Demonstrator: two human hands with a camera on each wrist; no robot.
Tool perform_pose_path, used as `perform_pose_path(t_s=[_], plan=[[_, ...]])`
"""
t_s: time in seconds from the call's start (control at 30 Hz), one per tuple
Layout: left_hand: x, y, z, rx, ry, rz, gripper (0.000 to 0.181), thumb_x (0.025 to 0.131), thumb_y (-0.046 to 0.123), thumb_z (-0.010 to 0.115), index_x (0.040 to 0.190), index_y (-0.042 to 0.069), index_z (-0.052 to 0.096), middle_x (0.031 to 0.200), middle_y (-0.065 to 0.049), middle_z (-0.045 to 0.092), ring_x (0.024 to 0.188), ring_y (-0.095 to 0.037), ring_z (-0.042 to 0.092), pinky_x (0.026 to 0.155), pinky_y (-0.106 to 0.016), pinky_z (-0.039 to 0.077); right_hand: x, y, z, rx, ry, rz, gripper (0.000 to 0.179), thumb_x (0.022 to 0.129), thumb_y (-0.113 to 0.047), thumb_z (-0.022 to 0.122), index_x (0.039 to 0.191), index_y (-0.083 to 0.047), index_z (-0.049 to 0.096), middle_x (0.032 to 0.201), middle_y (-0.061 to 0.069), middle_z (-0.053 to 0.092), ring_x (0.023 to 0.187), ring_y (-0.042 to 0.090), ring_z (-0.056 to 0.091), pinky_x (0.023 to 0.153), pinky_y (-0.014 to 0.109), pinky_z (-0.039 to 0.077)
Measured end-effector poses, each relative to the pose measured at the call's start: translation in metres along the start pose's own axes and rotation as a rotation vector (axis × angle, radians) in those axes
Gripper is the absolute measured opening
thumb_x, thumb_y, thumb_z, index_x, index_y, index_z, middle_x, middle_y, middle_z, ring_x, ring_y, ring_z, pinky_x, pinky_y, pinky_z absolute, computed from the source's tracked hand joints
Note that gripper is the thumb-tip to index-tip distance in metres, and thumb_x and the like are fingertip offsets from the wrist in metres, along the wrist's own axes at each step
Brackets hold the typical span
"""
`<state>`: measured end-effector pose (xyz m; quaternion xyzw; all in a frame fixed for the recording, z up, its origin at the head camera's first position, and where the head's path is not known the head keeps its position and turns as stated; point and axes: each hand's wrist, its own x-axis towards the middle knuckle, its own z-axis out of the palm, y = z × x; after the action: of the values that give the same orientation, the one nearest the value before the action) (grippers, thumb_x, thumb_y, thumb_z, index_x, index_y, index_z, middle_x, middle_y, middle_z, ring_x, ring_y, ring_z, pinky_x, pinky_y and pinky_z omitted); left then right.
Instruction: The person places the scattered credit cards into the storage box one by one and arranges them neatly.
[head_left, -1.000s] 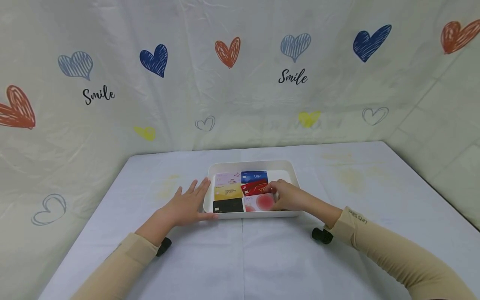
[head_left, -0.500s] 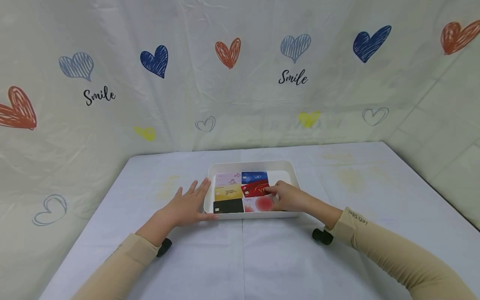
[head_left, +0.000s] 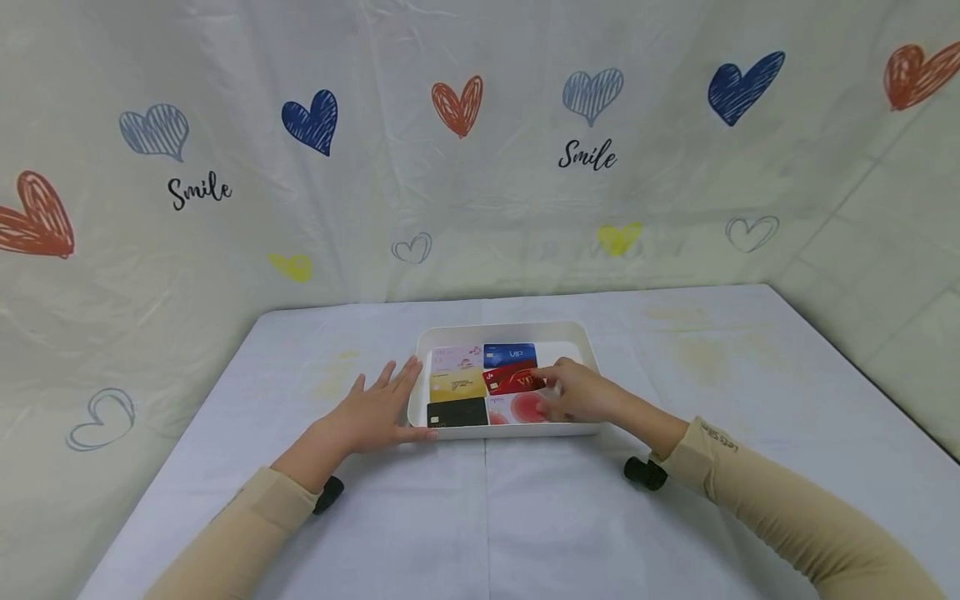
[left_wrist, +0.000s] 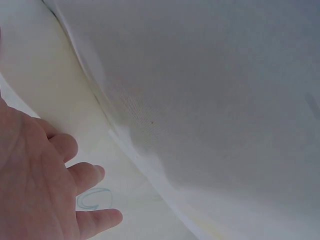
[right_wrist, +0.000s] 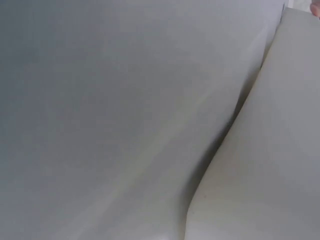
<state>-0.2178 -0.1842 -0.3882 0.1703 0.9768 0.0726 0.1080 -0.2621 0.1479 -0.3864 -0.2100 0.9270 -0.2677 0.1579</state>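
Note:
A white tray (head_left: 562, 332) holds two columns of cards. On its left lie a pale pink floral card (head_left: 457, 358), a gold card (head_left: 457, 385) and a black card (head_left: 459, 412). On its right are a blue VIP card (head_left: 510, 355), a slightly skewed red VIP card (head_left: 512, 378) and a pink card with red circles (head_left: 517, 408). My left hand (head_left: 371, 417) is spread against the tray's left side, thumb along the front rim. My right hand (head_left: 581, 392) reaches over the right side; its extended index finger touches the red card, the thumb is over the pink card's right end.
The tray stands on a table with a white cloth (head_left: 420, 533). Behind it hangs a pale sheet (head_left: 510, 208) printed with hearts and "Smile". A black wrist device (head_left: 645, 472) is under the right wrist, another (head_left: 328, 494) under the left.
My right index finger has straightened over the red card, and more of its lettering shows. The left hand and tray have stayed in place.

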Motion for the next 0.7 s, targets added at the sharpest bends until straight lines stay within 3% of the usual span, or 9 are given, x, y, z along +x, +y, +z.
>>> perform_pose_path(t_s=[0.23,0.43,0.7], plan=[[0.000,0.002,-0.001,0.009,-0.004,-0.004,0.121,0.083,0.079,0.063,0.165,0.007,0.009,0.171,-0.010,0.011,0.156,-0.038,0.008,0.117,-0.071,0.009,0.002,-0.002,0.001,0.019,0.036,-0.014,0.046,0.101,-0.006,0.061,0.146,-0.003,0.054,0.117,0.018,0.057,0.089,0.025,0.058,0.063,0.028,0.054],[0.000,0.000,0.000,0.000,-0.013,-0.004,0.122,0.083,0.080,0.062,0.166,0.008,0.008,0.171,-0.009,0.010,0.156,-0.038,0.007,0.117,-0.071,0.008,0.010,-0.007,0.001,-0.006,0.025,0.071,0.050,0.103,-0.007,0.058,0.152,-0.005,0.047,0.120,0.018,0.056,0.091,0.025,0.058,0.062,0.026,0.056],[-0.001,0.001,-0.002,0.000,-0.009,0.001,0.122,0.083,0.079,0.063,0.165,0.007,0.008,0.171,-0.009,0.010,0.156,-0.038,0.007,0.117,-0.071,0.009,0.020,-0.007,0.000,-0.016,-0.018,0.126,0.056,0.104,-0.009,0.058,0.157,-0.006,0.041,0.117,0.017,0.054,0.064,0.020,0.058,0.055,0.026,0.050]])
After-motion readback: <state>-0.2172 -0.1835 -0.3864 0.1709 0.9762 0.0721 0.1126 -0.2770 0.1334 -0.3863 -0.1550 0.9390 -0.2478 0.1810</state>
